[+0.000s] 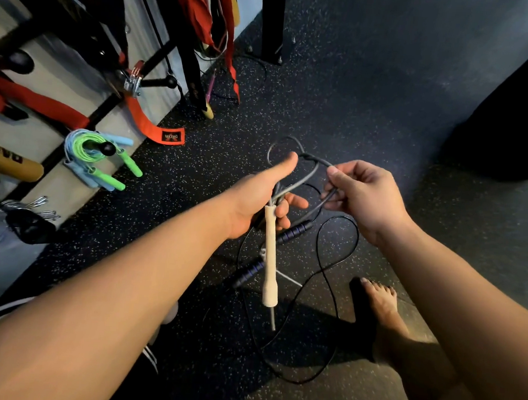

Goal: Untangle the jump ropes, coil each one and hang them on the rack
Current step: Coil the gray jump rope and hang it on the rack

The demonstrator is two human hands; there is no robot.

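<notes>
Left hand (263, 196): fingers curled round a bunch of grey rope (319, 162) strands, thumb straight up; the cream handle (270, 256) hangs below the fist.
Right hand (365, 196): thumb and forefinger pinch the grey rope just right of its knot (305, 157), centre frame.
Black rope (295, 229): loose loops on the floor (355, 97) beneath both hands.
Hung ropes (98, 155): green and blue coils on a rack peg (108, 149), middle left.
Room: bare floor upper right; bare foot (380, 299) lower right, near the black cord.

The left hand (256, 199) grips a grey rope (308, 178), its pale handle (270, 256) hanging toward six o'clock, while the right hand (365, 196), at three o'clock, pinches the rope's loop.
</notes>
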